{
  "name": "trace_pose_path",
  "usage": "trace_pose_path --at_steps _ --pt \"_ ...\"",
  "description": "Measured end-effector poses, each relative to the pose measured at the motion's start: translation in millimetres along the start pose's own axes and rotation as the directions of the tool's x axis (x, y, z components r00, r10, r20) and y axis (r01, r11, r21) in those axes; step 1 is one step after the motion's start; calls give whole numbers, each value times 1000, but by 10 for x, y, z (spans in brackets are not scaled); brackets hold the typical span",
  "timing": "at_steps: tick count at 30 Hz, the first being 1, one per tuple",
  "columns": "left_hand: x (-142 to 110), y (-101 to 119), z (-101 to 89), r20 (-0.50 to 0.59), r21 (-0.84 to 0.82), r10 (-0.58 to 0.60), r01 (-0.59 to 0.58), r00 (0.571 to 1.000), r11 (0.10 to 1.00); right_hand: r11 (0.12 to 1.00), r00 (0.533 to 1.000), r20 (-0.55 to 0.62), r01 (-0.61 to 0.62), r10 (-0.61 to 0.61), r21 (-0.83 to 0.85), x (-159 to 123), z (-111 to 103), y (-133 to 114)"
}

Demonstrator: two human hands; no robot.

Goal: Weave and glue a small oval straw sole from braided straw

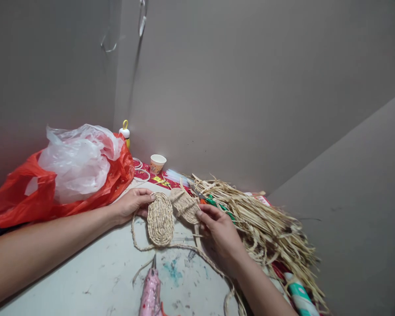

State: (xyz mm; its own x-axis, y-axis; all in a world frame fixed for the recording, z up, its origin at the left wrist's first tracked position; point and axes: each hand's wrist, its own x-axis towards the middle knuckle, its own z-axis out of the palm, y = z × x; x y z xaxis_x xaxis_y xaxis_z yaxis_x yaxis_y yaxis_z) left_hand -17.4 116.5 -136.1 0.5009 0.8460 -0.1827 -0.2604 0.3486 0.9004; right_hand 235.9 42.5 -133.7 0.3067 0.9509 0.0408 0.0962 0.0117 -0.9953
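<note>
A pink glue gun (150,292) lies nearest you, its nozzle pointing up the white tabletop (102,272) and stopping just short of a loose braid (213,264). Your left hand (134,205) has its thumb and fingers closed on the upper left edge of an oval coil (160,219), which stands in front of you, above the middle of the tabletop. Your right hand (217,226) pinches the right edge of a second woven piece (184,205), just beside the coil, between thumb and fingertips.

As far as you can judge, the oval is well along: its rounds sit close together and fill the shape right to the centre. The second piece also looks formed, with raised strips across it. What remains unworked is the braid, which loops past the coil's lower end and trails towards you; your left fingers hide where it starts, so you cannot tell whether it joins the coil. To the right, a bundle of straw (270,224) lies unbraided, with green-handled scissors (224,208) against it.
</note>
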Motion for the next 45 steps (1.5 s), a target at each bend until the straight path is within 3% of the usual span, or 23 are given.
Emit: trace_pose_path --at_steps 6,14,30,45 --pt "5 5 -10 6 -20 -6 6 1000 1000 993 1000 -15 -6 8 120 -62 -15 -183" --pt "3 4 -15 6 -27 -6 6 1000 1000 981 997 -32 69 -65 182 -94 -11 -229" --pt "32 -18 -37 -4 -34 -16 16 1000 999 973 988 9 148 -152 179 -68 -84 -182" --pt "16 1 -20 -5 -44 -20 20 1000 999 968 970 87 216 -228 128 -182 -12 -256"
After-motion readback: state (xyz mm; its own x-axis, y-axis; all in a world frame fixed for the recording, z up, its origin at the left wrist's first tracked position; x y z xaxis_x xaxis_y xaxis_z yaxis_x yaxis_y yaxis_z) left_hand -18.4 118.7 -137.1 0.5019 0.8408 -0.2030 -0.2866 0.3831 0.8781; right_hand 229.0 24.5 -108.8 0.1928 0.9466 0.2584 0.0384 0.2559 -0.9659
